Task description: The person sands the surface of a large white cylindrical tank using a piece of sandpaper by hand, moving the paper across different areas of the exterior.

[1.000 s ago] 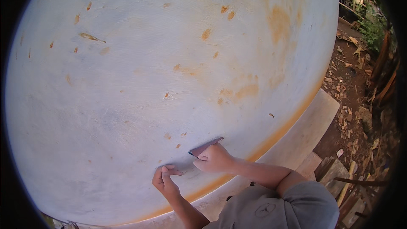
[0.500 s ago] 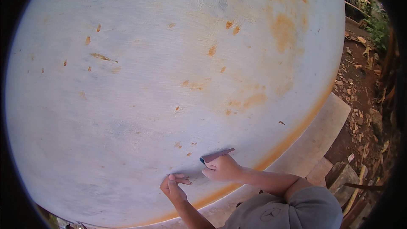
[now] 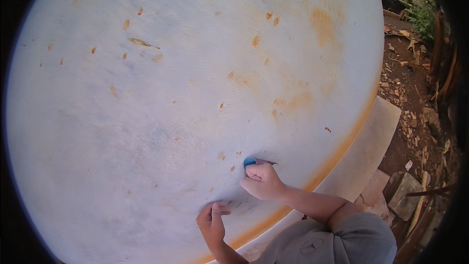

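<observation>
A folded sheet of sandpaper, blue on its inner face and brownish on the other, is gripped in my right hand. The fist presses it to the big pale surface, which is dotted with rusty orange marks. Lower left of that fist is my left hand, by the same surface. Its thumb is up and its fingers point off to the right, apart and holding nothing. Whether the left fingertips touch the surface is hard to tell.
An orange band runs along the curved near and right edge. Beyond it lies a pale ledge. Further right, brown soil carries rubble and dry leaves, with a green plant and a stone block.
The stains have moved in the picture as the view shifted. My right hand and the sandpaper moved up slightly, and more of the blue face shows. My left hand sits a little further right.
</observation>
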